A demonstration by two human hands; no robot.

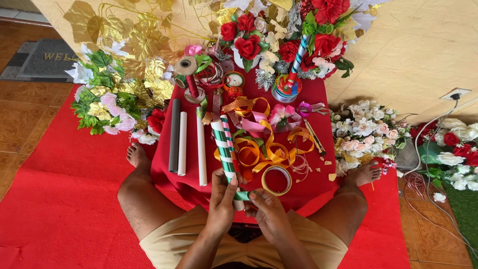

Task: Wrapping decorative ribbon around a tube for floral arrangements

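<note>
Left hand (222,197) closed round green-striped tube (223,149) — right hand (266,208) pinching green ribbon (243,196)

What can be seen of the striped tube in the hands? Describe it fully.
The striped tube is a white pipe wound spirally with green ribbon, tilted up and away over the red table. The left hand grips its lower end; the right hand pinches the loose green ribbon end. Its top lies among orange ribbon curls.
</note>
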